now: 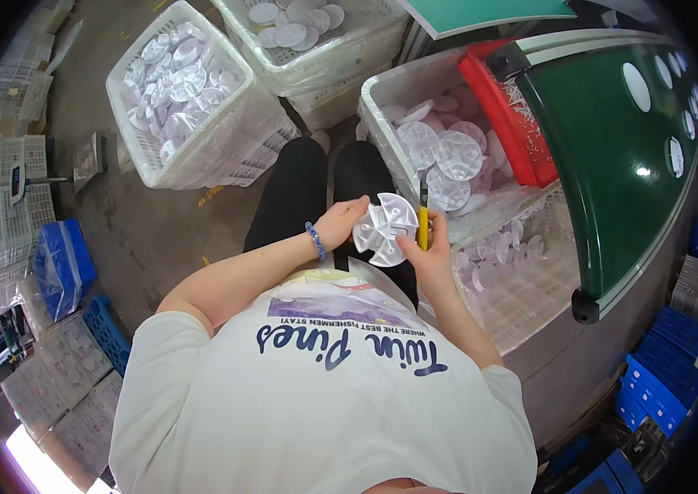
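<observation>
My left hand [342, 222] grips the left edge of a white round plastic part [388, 224] with cut-out, fin-like sections, held above my lap. In my right hand [431, 253] is a yellow utility knife [424, 227], its dark tip pointing away from me. The thumb of that same hand presses against the right side of the plastic part. How the fingers lie under the part is hidden.
A white crate [145, 169] of clear plastic pieces stands ahead on the left, another crate [328, 70] beyond it. At right are a crate of clear discs [458, 155], a red tray [537, 169] with small white scraps, a lined crate [522, 309] and a green curved panel [612, 189].
</observation>
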Available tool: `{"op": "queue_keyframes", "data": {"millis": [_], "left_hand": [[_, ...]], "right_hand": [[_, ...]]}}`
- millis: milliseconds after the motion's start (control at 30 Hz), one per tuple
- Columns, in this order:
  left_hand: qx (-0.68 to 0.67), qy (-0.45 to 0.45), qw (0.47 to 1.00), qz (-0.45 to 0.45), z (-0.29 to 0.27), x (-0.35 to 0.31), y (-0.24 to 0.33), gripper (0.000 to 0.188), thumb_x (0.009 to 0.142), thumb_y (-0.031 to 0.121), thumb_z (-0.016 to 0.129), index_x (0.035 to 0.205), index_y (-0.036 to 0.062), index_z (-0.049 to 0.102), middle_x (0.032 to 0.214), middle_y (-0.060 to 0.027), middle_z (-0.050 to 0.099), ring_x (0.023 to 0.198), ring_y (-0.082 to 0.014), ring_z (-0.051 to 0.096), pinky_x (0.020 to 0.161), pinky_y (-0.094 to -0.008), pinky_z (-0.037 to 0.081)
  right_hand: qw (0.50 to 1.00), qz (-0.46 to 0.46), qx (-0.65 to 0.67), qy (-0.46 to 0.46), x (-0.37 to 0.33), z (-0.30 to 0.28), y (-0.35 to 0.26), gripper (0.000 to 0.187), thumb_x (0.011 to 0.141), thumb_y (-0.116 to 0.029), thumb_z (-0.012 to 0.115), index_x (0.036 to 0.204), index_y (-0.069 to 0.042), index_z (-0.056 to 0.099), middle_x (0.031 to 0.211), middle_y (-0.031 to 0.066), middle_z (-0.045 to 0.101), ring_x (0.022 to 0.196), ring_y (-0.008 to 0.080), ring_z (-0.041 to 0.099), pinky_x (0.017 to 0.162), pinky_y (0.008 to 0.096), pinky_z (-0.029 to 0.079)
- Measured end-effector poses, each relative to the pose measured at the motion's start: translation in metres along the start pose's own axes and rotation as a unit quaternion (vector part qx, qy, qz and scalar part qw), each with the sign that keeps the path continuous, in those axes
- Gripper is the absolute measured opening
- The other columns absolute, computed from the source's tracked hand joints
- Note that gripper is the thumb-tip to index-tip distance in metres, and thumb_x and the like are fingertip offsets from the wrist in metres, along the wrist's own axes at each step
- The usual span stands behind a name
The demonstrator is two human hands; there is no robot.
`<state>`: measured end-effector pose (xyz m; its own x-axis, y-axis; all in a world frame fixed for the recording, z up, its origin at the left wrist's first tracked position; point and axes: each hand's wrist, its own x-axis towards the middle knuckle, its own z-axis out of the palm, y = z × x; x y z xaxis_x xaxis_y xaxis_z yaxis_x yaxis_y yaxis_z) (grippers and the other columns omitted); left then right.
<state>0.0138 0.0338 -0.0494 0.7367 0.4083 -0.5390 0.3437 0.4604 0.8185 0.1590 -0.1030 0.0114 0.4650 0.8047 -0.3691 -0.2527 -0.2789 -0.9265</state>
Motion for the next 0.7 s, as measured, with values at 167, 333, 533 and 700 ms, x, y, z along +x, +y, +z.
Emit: {"op": "queue_keyframes", "data": {"millis": [167, 333, 533, 700], "left_hand": [[-0.255, 0.006, 0.96, -0.118, -0.003, 0.008, -0.018, 0.053, 0.096, 0.051, 0.036, 0.102, 0.0058, 0.062, 0.088, -0.0052, 0.065, 0.074, -0.0129, 0.06, 0.069, -0.0259, 0.047], [0.014, -0.023, 0.997, 0.067, -0.026, -0.012, -0.004, 0.049, 0.098, 0.044, 0.036, 0.091, 0.0026, 0.061, 0.078, -0.0031, 0.062, 0.066, -0.0104, 0.053, 0.064, -0.0252, 0.044], [-0.233, 0.132, 0.961, 0.069, -0.071, -0.023, 0.009, 0.028, 0.096, 0.034, 0.047, 0.089, 0.0083, 0.056, 0.071, 0.0007, 0.052, 0.057, -0.008, 0.045, 0.05, -0.0231, 0.035], [-0.367, 0.256, 0.867, 0.218, -0.179, -0.03, 0.054, 0.042, 0.098, 0.04, 0.04, 0.109, 0.0032, 0.056, 0.071, 0.0019, 0.045, 0.058, -0.0061, 0.042, 0.048, -0.019, 0.035]], "right_hand": [[0.784, -0.406, -0.461, -0.088, -0.004, 0.018, -0.044, 0.041, 0.073, -0.001, 0.068, 0.109, -0.003, 0.048, 0.089, 0.0087, 0.055, 0.077, 0.016, 0.055, 0.069, 0.0258, 0.044], [0.965, -0.15, -0.217, 0.004, -0.002, 0.027, -0.029, 0.046, 0.077, -0.002, 0.067, 0.118, -0.003, 0.044, 0.096, 0.006, 0.053, 0.084, 0.0133, 0.053, 0.071, 0.0249, 0.044], [0.999, -0.04, 0.008, -0.028, 0.017, 0.017, -0.02, 0.039, 0.081, 0.0, 0.063, 0.116, -0.002, 0.044, 0.101, 0.0042, 0.054, 0.085, 0.0082, 0.05, 0.077, 0.0214, 0.041], [0.999, -0.031, 0.027, -0.002, 0.015, -0.001, -0.004, 0.037, 0.082, 0.002, 0.062, 0.115, -0.002, 0.045, 0.097, 0.0042, 0.055, 0.082, 0.0073, 0.05, 0.075, 0.0203, 0.041]]}}
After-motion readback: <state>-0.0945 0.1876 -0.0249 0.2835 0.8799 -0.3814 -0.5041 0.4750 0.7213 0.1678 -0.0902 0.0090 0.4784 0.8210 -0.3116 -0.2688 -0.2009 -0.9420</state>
